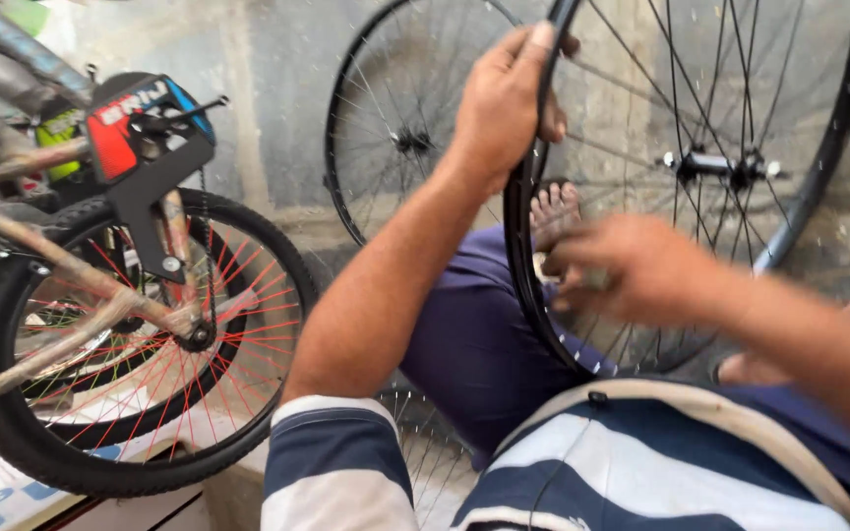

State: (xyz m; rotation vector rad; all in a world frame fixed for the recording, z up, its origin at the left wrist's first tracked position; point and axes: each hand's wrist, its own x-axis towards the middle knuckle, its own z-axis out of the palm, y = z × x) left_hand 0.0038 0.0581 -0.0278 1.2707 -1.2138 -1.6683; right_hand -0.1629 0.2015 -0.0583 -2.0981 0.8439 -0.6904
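The blurred right hand point(632, 270) reaches into the thin steel spokes point(641, 128); whether its fingers are apart or pinching cannot be told. The left hand point(504, 103) has its fingers clamped around the black bare bicycle rim point(523, 265), upright over the lap. Behind leans a second bare black wheel point(386, 128); farther left, a red-spoked tyred wheel point(150, 344).

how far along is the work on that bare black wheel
Done: the black rim is laced with spokes to its hub. In hand: the left hand grips the rim's top edge while the right hand, blurred, sits at the spokes near the lower rim. Left: the rim carries no tyre, unlike the red-spoked wheel beside it.
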